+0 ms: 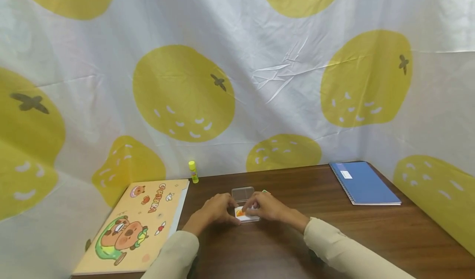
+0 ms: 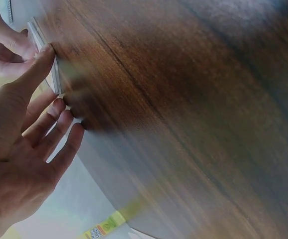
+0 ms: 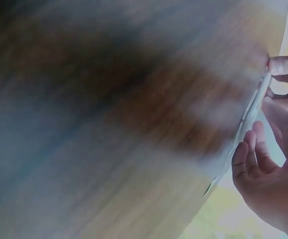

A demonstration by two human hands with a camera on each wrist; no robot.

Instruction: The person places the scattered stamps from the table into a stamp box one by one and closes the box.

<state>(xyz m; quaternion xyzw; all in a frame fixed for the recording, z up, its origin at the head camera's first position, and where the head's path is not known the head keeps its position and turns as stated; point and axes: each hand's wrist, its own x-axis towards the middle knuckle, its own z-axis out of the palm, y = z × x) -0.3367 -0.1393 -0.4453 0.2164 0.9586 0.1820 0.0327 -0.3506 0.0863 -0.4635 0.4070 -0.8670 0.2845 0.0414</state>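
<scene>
A small clear plastic case [image 1: 243, 194] lies on the table with its lid tipped up at the back. In it is a white card [image 1: 252, 218] with an orange picture. My left hand [image 1: 219, 209] holds the case by its left side, thumb at the near edge and index finger toward the far side; its other fingers spread loosely in the left wrist view. Over the card, my right hand [image 1: 268, 206] has its thumb and index finger bent down onto the card's surface. The fingertips partly hide the picture. In the right wrist view the case [image 3: 253, 107] shows only edge-on.
Behind my right hand a small green-edged piece [image 1: 266, 192] shows partly. A yellow glue stick [image 1: 193, 172] stands at the back left, beside a capybara-printed folder [image 1: 148, 229]. On the right lies a blue spiral notebook [image 1: 365, 184]. A lemon-printed curtain [image 1: 245, 64] encloses the table.
</scene>
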